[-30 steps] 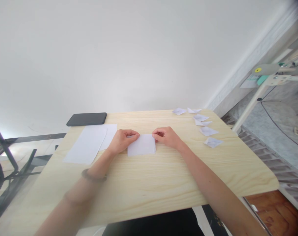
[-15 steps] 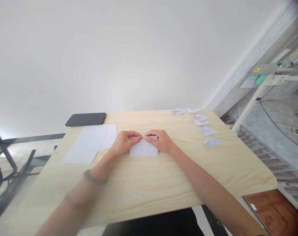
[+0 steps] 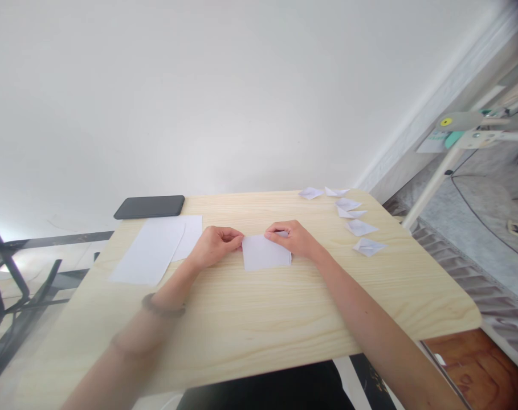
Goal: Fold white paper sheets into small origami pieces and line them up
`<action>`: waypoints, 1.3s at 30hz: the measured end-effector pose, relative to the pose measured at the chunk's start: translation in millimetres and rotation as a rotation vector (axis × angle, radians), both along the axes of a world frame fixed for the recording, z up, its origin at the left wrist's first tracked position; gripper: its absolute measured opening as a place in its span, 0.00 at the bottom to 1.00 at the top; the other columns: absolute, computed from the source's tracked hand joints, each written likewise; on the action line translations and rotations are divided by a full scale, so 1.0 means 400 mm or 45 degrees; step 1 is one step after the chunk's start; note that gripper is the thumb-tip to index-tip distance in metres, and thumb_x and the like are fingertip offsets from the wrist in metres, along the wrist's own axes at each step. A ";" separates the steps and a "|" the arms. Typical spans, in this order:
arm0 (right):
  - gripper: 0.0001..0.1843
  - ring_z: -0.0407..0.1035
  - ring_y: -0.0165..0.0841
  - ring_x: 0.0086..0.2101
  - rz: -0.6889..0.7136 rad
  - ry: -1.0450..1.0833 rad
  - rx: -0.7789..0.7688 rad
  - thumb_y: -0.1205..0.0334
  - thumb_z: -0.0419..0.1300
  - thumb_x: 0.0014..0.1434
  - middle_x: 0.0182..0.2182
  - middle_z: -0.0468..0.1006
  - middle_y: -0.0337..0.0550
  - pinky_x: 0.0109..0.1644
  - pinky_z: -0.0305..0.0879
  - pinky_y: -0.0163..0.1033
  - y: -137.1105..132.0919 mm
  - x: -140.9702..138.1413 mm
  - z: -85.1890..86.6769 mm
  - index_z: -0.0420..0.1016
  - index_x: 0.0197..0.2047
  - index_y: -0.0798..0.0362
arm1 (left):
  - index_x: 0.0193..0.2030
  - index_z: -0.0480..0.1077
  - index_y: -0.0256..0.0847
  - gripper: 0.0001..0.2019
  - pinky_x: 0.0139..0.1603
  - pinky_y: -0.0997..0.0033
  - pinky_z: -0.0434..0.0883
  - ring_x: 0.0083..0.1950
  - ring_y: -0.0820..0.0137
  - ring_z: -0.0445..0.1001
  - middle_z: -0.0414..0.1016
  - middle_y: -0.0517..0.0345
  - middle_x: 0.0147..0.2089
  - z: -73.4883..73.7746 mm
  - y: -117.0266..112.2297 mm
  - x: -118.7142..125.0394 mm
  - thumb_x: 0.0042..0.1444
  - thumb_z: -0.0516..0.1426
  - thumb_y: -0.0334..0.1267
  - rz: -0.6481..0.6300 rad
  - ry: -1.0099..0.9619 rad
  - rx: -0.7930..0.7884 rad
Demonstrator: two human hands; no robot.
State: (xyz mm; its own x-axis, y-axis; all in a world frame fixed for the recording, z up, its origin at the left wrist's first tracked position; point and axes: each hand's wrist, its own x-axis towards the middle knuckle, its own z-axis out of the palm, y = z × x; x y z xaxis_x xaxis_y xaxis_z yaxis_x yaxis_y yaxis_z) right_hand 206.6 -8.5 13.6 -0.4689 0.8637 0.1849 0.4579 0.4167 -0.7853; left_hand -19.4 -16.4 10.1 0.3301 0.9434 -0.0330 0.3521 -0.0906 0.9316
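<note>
A small folded white paper lies flat on the light wooden table, near its middle. My left hand is curled, fingertips pinched at the paper's upper left corner. My right hand is curled too, with thumb and fingers pinching the paper's top edge toward the right. Both wrists rest low over the tabletop. A dark band sits on my left wrist.
Two flat white sheets lie left of my hands, with a black phone behind them at the table's far edge. Several small folded paper shapes sit along the far right. A white stand rises beyond the right edge.
The hands met at the paper's top middle half a second ago, then parted. The paper has shifted to the right, and my right hand has moved right along its top edge.
</note>
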 end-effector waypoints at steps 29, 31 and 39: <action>0.14 0.65 0.26 0.25 -0.126 0.120 -0.099 0.58 0.48 0.56 0.22 0.70 0.37 0.30 0.58 0.30 0.015 -0.010 -0.031 0.67 0.25 0.55 | 0.33 0.72 0.37 0.18 0.31 0.74 0.66 0.32 0.69 0.71 0.75 0.55 0.33 0.005 0.011 -0.015 0.51 0.52 0.50 0.077 0.151 0.126; 0.15 0.61 0.25 0.23 -0.178 0.071 -0.015 0.54 0.51 0.54 0.20 0.66 0.35 0.27 0.55 0.30 0.008 -0.023 -0.033 0.65 0.23 0.55 | 0.34 0.72 0.36 0.18 0.31 0.74 0.66 0.33 0.69 0.70 0.75 0.55 0.33 0.002 0.012 -0.014 0.51 0.52 0.50 0.088 0.161 0.148; 0.10 0.62 0.26 0.25 -0.375 -0.031 0.127 0.56 0.56 0.51 0.25 0.71 0.37 0.29 0.57 0.31 0.005 -0.063 -0.061 0.71 0.31 0.54 | 0.46 0.70 0.46 0.16 0.41 0.67 0.66 0.38 0.68 0.67 0.70 0.56 0.41 -0.025 0.016 -0.009 0.52 0.53 0.46 -0.001 0.482 0.530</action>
